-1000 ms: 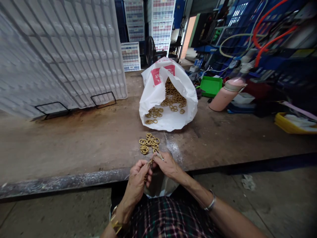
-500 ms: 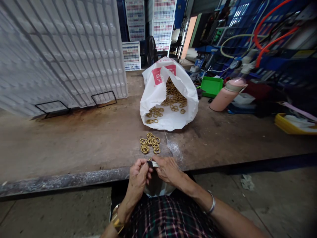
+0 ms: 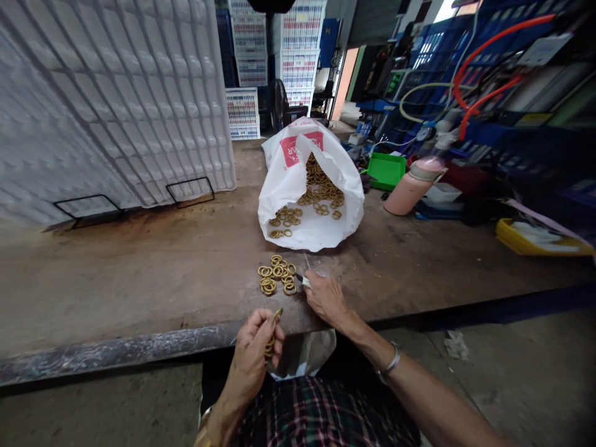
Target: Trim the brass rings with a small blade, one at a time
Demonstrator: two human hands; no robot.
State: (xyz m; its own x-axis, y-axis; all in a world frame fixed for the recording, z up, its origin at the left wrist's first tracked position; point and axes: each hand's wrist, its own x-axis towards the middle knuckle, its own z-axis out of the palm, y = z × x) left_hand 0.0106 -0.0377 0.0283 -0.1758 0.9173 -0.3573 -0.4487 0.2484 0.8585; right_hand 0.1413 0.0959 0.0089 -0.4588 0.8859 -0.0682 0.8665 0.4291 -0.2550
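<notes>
Near the table's front edge, my left hand (image 3: pixel 252 349) is closed around several brass-coloured rings (image 3: pixel 278 313), one of them upright between thumb and finger. My right hand (image 3: pixel 327 301) grips a small knife (image 3: pixel 306 282) with a white handle and a dark, narrow tip pointing left. That tip is beside the right side of a loose pile of brass rings (image 3: pixel 278 271) on the table; I cannot tell if it touches one. Behind the pile lies an open white bag (image 3: pixel 321 239) with red print, many more rings inside it.
A ribbed white tray stack (image 3: pixel 153 105) stands at the left behind black wire frames (image 3: pixel 190 189). To the right are a green tray (image 3: pixel 386 171), a pink bottle (image 3: pixel 410 191) and a yellow tray (image 3: pixel 531 242). The wooden table (image 3: pixel 139 273) ends close to my body.
My hands have moved apart. The right hand with the knife went forward and right to the ring pile; the left drew slightly back with its rings. The camera view shifted a little.
</notes>
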